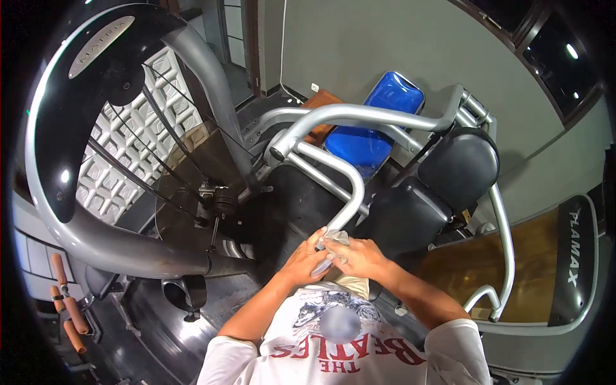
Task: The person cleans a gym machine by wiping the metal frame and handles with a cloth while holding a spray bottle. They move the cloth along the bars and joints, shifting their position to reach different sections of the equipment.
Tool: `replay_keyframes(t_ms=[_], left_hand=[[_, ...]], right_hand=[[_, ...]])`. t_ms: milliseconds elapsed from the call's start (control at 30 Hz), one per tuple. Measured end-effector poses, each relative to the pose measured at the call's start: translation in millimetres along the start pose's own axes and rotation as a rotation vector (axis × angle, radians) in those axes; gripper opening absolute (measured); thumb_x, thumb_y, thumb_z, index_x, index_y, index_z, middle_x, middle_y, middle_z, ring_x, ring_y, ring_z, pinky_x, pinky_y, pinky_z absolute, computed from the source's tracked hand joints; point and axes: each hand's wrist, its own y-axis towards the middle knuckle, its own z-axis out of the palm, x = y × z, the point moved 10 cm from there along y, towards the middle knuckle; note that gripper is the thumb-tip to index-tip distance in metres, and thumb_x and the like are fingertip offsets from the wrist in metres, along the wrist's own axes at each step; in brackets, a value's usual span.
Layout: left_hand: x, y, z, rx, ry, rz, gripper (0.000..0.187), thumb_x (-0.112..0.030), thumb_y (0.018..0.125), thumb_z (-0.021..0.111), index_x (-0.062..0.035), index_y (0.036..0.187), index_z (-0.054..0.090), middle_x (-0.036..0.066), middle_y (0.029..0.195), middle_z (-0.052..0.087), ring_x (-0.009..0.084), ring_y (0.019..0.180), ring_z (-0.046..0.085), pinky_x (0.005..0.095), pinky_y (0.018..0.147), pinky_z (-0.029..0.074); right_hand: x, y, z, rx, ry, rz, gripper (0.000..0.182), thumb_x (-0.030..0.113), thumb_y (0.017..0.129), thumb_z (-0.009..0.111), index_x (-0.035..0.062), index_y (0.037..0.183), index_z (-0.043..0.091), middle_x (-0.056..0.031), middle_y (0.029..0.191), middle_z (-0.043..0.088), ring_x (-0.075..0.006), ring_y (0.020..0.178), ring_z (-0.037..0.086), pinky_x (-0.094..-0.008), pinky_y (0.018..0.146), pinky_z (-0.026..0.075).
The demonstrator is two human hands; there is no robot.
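Note:
A curved silver tube of the gym machine runs down toward me, and both hands meet at its lower end. My left hand is closed around the tube from the left side. My right hand comes from the right, with its fingers bent over a crumpled pale grey cloth that lies against the tube. Parts of the cloth and the tube's end are hidden by my fingers. Close beyond the hands sits the machine's black padded seat.
A weight-stack frame marked MATRIX rises on the left. Behind the tubes lies a blue padded bench. The black backrest and a board marked PLAMAX are at right. Orange-brown foam rollers show at lower left.

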Motion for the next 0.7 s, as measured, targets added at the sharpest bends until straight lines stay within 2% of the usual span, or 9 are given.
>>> replay_keyframes(t_ms=[33, 67, 200, 367, 467, 500, 533, 633, 700], left_hand=[[1, 0, 0, 0.014, 0.001, 0.0, 0.029, -0.022, 0.08, 0.079, -0.0139, 0.105, 0.068, 0.025, 0.152, 0.029, 0.043, 0.123, 0.052, 0.0456, 0.101, 0.046], [0, -3, 1, 0.03, 0.0, -0.005, 0.028, -0.021, 0.08, 0.079, -0.0135, 0.104, 0.068, 0.025, 0.152, 0.029, 0.0432, 0.122, 0.053, 0.0457, 0.101, 0.047], [-1, -2, -3, -0.043, -0.045, -0.03, 0.026, -0.02, 0.08, 0.079, -0.0145, 0.103, 0.069, 0.029, 0.15, 0.03, 0.0422, 0.12, 0.056, 0.045, 0.095, 0.051], [1, -4, 4, 0.007, -0.041, -0.041, 0.028, -0.021, 0.079, 0.08, -0.0146, 0.105, 0.07, 0.03, 0.147, 0.031, 0.0435, 0.118, 0.058, 0.0433, 0.094, 0.053], [-1, -5, 0, -0.029, -0.131, -0.083, 0.026, -0.022, 0.081, 0.08, -0.0131, 0.103, 0.069, 0.032, 0.144, 0.033, 0.0457, 0.128, 0.048, 0.0455, 0.1, 0.049], [-2, -3, -3, -0.046, -0.18, -0.103, 0.024, -0.022, 0.082, 0.079, -0.0124, 0.102, 0.069, 0.033, 0.142, 0.034, 0.0467, 0.133, 0.043, 0.0467, 0.103, 0.047], [-1, -1, -4, -0.034, -0.217, -0.126, 0.024, -0.022, 0.082, 0.079, -0.0116, 0.102, 0.069, 0.032, 0.143, 0.035, 0.0455, 0.131, 0.045, 0.046, 0.102, 0.047], [4, -5, -16, -0.02, -0.422, -0.269, 0.025, -0.021, 0.083, 0.078, -0.0062, 0.101, 0.069, 0.027, 0.145, 0.038, 0.0383, 0.122, 0.052, 0.0415, 0.096, 0.047], [-2, 1, -36, -0.167, -0.444, -0.194, 0.022, -0.019, 0.085, 0.075, -0.0018, 0.096, 0.065, 0.026, 0.142, 0.044, 0.0358, 0.12, 0.056, 0.0428, 0.097, 0.045]], right_hand=[[1, 10, -17, -0.016, -0.025, -0.052, 0.047, 0.034, 0.089, 0.067, 0.0317, 0.136, 0.06, -0.0138, 0.1, 0.067, -0.0348, 0.075, 0.07, -0.044, 0.061, 0.058], [-8, 17, -22, 0.082, -0.103, 0.002, 0.048, 0.033, 0.09, 0.067, 0.0268, 0.137, 0.059, -0.0162, 0.104, 0.068, -0.0359, 0.078, 0.071, -0.0454, 0.066, 0.058], [-58, 39, -107, -0.473, -0.008, 0.315, 0.05, 0.029, 0.089, 0.069, 0.0132, 0.135, 0.058, -0.0166, 0.091, 0.065, -0.0378, 0.079, 0.068, -0.0463, 0.066, 0.057], [-60, 26, -62, -0.316, -0.035, 0.329, 0.046, 0.027, 0.088, 0.069, 0.0143, 0.131, 0.062, -0.02, 0.1, 0.067, -0.041, 0.078, 0.069, -0.0488, 0.065, 0.057], [-23, 12, -32, -0.189, 0.03, 0.044, 0.05, 0.028, 0.086, 0.069, 0.0172, 0.134, 0.061, -0.0182, 0.099, 0.067, -0.0408, 0.077, 0.069, -0.0473, 0.065, 0.057], [-12, 7, -17, -0.048, 0.015, 0.065, 0.049, 0.028, 0.086, 0.07, 0.0187, 0.134, 0.062, -0.0163, 0.098, 0.068, -0.0385, 0.077, 0.07, -0.0457, 0.065, 0.058], [-5, 4, -5, 0.09, -0.003, 0.083, 0.049, 0.028, 0.085, 0.07, 0.0203, 0.133, 0.063, -0.0144, 0.097, 0.068, -0.0362, 0.077, 0.07, -0.0441, 0.065, 0.058], [-23, 22, -54, -0.214, 0.073, 0.138, 0.044, 0.029, 0.087, 0.069, 0.0219, 0.131, 0.065, -0.015, 0.096, 0.068, -0.0366, 0.079, 0.07, -0.0453, 0.069, 0.058], [-50, 31, -76, -0.377, 0.123, 0.298, 0.044, 0.028, 0.088, 0.069, 0.0221, 0.131, 0.065, -0.0162, 0.094, 0.067, -0.0384, 0.078, 0.069, -0.0464, 0.07, 0.058]])
